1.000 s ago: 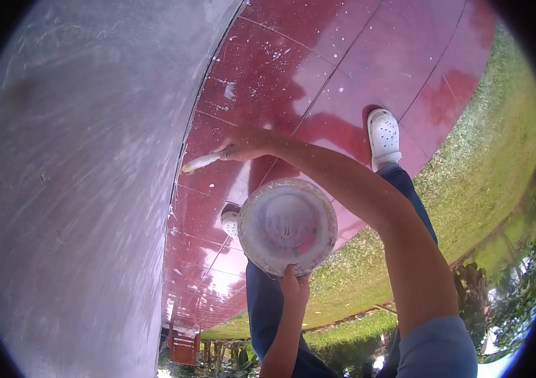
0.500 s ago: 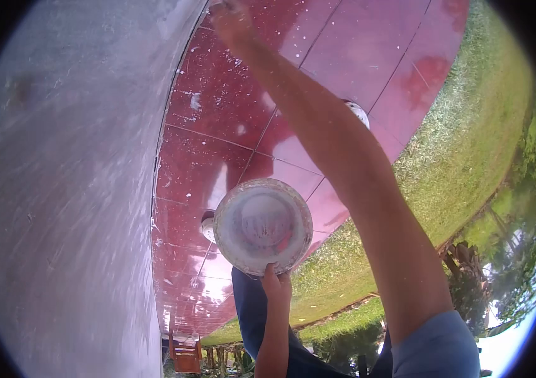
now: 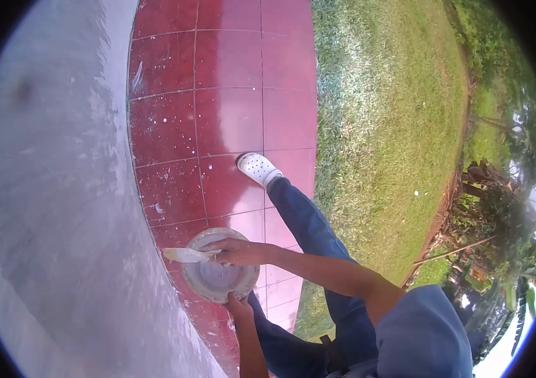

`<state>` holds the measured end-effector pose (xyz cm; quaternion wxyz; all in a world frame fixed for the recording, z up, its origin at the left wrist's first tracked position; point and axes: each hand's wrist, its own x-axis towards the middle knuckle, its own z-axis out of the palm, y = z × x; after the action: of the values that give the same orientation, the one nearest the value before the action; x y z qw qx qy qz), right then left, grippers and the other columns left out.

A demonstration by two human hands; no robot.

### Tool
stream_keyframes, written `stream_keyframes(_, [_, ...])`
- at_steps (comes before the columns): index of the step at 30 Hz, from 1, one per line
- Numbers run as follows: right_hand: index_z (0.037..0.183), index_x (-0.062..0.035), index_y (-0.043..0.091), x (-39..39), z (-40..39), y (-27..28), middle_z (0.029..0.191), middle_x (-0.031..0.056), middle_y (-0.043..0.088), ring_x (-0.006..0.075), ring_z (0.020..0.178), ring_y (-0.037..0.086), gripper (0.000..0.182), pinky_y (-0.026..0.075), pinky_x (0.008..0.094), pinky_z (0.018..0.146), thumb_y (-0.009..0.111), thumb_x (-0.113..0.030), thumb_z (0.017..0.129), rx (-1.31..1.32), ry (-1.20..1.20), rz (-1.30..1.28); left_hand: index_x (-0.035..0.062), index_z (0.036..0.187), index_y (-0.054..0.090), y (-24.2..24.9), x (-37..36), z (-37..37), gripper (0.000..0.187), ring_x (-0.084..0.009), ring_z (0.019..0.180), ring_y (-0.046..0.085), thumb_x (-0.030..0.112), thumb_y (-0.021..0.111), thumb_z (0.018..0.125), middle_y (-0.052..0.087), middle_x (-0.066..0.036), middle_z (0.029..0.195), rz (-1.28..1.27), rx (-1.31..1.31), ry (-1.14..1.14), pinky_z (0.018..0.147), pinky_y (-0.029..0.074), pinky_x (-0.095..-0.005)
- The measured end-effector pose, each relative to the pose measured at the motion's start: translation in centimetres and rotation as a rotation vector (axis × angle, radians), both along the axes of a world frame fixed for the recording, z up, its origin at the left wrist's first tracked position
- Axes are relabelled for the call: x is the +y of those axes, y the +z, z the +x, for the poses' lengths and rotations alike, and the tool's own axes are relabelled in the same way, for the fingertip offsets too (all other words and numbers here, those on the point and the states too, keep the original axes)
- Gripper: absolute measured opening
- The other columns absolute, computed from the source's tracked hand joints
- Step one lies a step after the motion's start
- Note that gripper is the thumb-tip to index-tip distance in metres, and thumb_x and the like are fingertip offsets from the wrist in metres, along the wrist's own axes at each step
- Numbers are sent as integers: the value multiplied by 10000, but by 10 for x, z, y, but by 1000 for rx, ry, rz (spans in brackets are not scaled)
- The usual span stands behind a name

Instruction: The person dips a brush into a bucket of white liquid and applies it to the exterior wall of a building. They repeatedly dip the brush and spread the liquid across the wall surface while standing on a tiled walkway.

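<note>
My left hand (image 3: 239,307) grips the near rim of a round, whitish basin (image 3: 252,277), its edge crusted with dried paint. Over the basin, my right hand (image 3: 236,251) is closed around a paintbrush (image 3: 186,254) coated in white. The brush lies nearly level across the basin's opening, and its pale end points left past the rim toward the wall. Some whitish liquid (image 3: 217,274) shows inside the basin. My right fingers partly cover the brush's handle.
A grey-white streaked wall (image 3: 47,189) rises on the left. Red floor tiles (image 3: 164,129) with white spatters run alongside it. My white clog (image 3: 258,169) stands on the tiles. Grass (image 3: 387,138) borders them on the right, with plants (image 3: 494,208) beyond.
My right hand has come back from its far reach near the foot of the wall to over the basin. The basin sits lower and further left in view, and my view has turned.
</note>
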<state>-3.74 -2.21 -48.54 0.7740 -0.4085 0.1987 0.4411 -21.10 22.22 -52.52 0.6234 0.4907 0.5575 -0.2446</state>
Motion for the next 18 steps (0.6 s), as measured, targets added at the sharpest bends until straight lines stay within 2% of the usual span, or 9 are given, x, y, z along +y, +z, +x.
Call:
stream_keyframes(3, [1434,-118,441,-95,-16,70,892,16,581,106,759,498,490,444,290,685,542,-210,963,26,-214,-131,125,1448,253,69,-26,52,653,-328,1261,463,48,519,856,417,-137,1374,-87,-15,-69,976,488,-492])
stream_keyframes(4, [1432,-113,441,-134,-23,100,1233,94,599,164,1063,575,524,465,327,881,563,-243,940,-130,-134,-294,141,1441,263,90,-32,65,652,-332,1241,478,91,529,848,414,-130,1374,-110,-45,-112,940,501,-491])
stream_keyframes(6, [1362,-111,515,-188,-54,133,1008,81,635,142,870,586,478,478,292,777,602,-261,916,-51,-72,-578,118,1409,319,140,-55,94,606,-344,1201,504,97,516,836,437,-130,1347,-142,-136,-170,906,508,-499])
stream_keyframes(8, [1281,-99,565,-240,-80,188,916,43,616,128,782,564,407,461,281,674,610,-242,902,70,-297,-559,11,1363,339,174,-70,117,545,-348,1185,504,41,499,843,437,-165,1328,-102,-161,-166,933,492,-482])
stream_keyframes(10, [1237,-90,590,-284,-128,190,829,64,625,153,696,587,432,467,306,576,672,-269,852,225,-374,-663,-4,1341,368,177,-49,126,583,-350,1188,497,31,589,803,422,-181,1342,-14,-383,-746,931,490,-426])
stream_keyframes(13, [1110,-92,670,-345,-217,162,752,125,668,196,655,647,328,503,345,577,638,-257,829,229,-508,-894,-25,1306,415,226,-78,157,576,-324,1105,551,-54,553,748,483,-187,1272,-147,-480,-593,886,515,-411])
stream_keyframes(14, [1045,-72,697,-373,-226,199,757,148,688,220,698,681,300,525,373,596,568,-243,836,198,-158,-1059,-44,1295,407,250,-92,165,544,-306,1034,595,-73,505,760,521,-188,1214,-215,-400,-470,859,529,-422])
stream_keyframes(15, [922,-34,710,-388,-258,191,695,121,655,211,614,642,262,517,350,561,621,-253,810,119,-278,-1140,-44,1295,407,267,-102,178,544,-306,1034,595,-73,505,760,521,-188,1214,-237,-439,-476,859,529,-422])
stream_keyframes(18, [912,-25,707,-395,-305,202,697,113,659,201,590,635,252,501,361,531,604,-229,806,260,-549,-1236,-28,1305,393,316,-112,203,540,-329,1027,588,-26,512,778,513,-198,1196,-231,-458,-524,847,527,-449])
